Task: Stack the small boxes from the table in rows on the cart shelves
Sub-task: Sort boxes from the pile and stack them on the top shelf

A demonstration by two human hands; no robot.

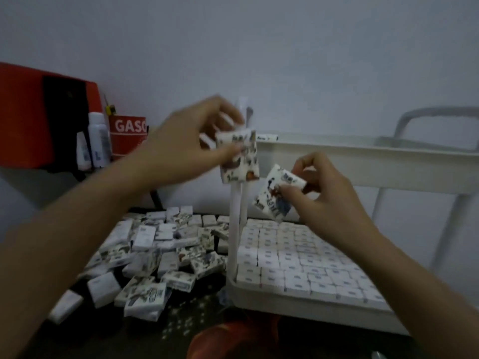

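Pinching 1 small patterned box in each grip: left grip [186,149] curled round the top end of the upright box [239,161], raised beside the cart post [235,229] at about the level of the upper shelf [337,154] rim; right grip [326,195] closed on a corner of the tilted box [274,195], lower down and in front of that shelf. Too blurred to tell exact finger placement. Below, lower shelf [298,305] packed edge to edge with rows [298,255] of boxes, plain label face up; left of it, a loose pile [160,255] waiting on the dark counter [90,338]. Probably starting on the upper shelf, given the full tier below. For a clean result: turn each box flat, same face up as the rows below; seat the 1st hard into a corner against 2 walls; slide the 2nd in until touching, long sides parallel; set down 1 at a time rather than both together; clear the post and the rim on the way in; let go only once flat, then nudge square with a fingertip. Light, slippery-looking wrapping, so likely to skate if dropped from above.
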